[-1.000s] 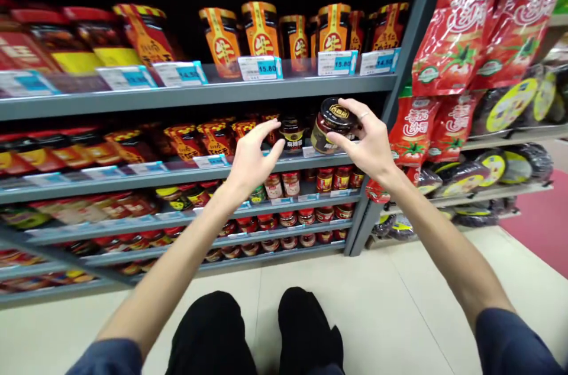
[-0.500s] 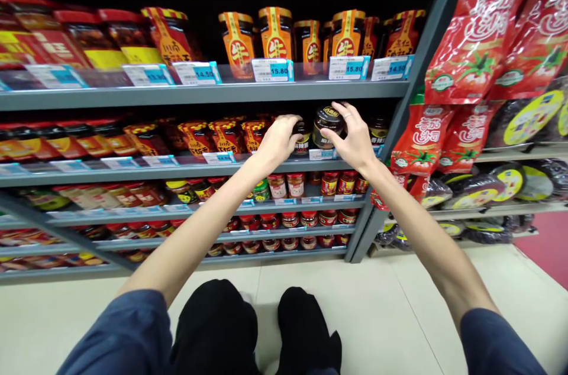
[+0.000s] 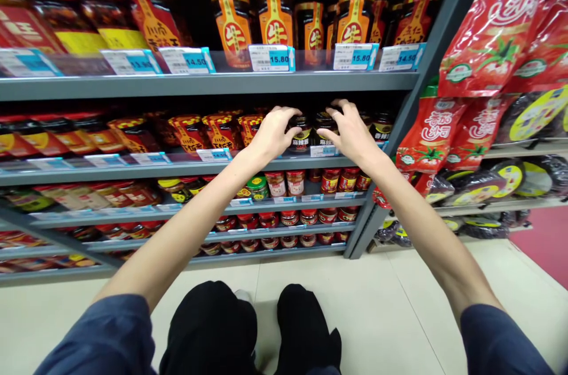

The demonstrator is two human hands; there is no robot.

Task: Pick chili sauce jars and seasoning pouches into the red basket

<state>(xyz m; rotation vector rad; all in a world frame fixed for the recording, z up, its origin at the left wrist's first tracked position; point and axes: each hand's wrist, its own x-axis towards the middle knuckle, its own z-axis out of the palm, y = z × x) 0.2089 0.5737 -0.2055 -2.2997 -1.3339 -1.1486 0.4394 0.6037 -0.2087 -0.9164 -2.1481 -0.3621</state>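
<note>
Both my arms reach to the second shelf [image 3: 133, 171] of a grey shop rack. My left hand [image 3: 273, 132] curls over a dark jar with a black label [image 3: 300, 135] standing on that shelf. My right hand [image 3: 350, 129] curls around the neighbouring dark jar [image 3: 323, 126], which stands on the shelf beside the first. A third dark jar [image 3: 381, 125] stands just right of my right hand. Jars with red and yellow wrappers [image 3: 190, 129] line the shelf to the left of my left hand.
Orange-topped jars [image 3: 275, 14] and price tags [image 3: 271, 58] fill the shelf above. Small red-lidded jars [image 3: 331, 180] sit on lower shelves. Red tomato pouches [image 3: 492, 38] hang on the rack at right. My black-clad knees [image 3: 257, 327] are over a pale tiled floor.
My right hand carried the dark jar down and back onto the second shelf. My left hand moved right and closed over the jar beside it.
</note>
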